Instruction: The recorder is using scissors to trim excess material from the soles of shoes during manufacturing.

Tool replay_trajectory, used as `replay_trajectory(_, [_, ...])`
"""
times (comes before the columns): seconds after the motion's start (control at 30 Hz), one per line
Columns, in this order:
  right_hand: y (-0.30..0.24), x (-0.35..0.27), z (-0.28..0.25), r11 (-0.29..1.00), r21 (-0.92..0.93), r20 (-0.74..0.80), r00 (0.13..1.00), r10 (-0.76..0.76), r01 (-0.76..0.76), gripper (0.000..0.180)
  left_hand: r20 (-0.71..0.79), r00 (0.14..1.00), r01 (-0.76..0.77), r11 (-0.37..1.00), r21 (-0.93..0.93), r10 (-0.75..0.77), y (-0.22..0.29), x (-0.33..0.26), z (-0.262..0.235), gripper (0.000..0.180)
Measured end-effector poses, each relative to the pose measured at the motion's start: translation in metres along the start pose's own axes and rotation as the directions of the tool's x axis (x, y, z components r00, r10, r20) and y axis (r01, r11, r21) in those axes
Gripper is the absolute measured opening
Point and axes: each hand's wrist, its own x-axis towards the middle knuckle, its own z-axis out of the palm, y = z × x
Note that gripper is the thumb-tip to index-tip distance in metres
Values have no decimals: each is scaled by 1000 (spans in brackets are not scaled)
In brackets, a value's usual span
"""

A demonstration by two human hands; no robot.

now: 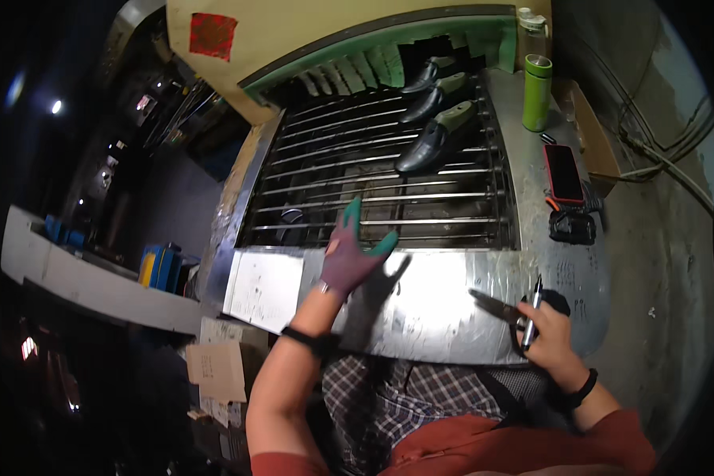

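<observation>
My left hand (353, 258), in a purple glove with green fingertips, reaches over the front edge of the roller conveyor (357, 190). Its fingers are spread and hold nothing. Over the right part of the metal table, my bare right hand (549, 337) is closed around a pair of scissors (496, 305), whose dark blades point left. A black and white marker pen (535, 313) stands up between the same fingers. Three black shoes on lasts sit at the conveyor's far right; the nearest shoe (424, 148) lies beyond my left hand.
White paper (266, 287) lies on the metal table (420, 317) at left. Along the right side stand a green bottle (537, 94), a red-edged phone (564, 174) and a small black case (572, 227). A yellow machine housing (293, 36) rises behind the conveyor. Cardboard boxes (218, 373) are at lower left.
</observation>
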Motion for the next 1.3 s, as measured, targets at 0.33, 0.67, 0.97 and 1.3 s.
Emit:
replay_trajectory(0.33, [13,2,7,999,-36,53,999,12,-10,55,268,957,-19,902,431,-108,35,214,124,131])
replay_trajectory(0.67, [2,8,5,997,78,-21,1000,14,-12,42,624,778,507,659,-556,-72,55,144,83,70])
replay_trajectory(0.97, [8,-2,7,998,56,-35,999,-28,30,46,472,881,470,149,-870,-21,29,-185,-20,61])
replay_trajectory(1.3, [-122,-40,72,615,693,637,718,-280,-375,45,573,679,206,-630,-749,-459,58,-417,-15,86])
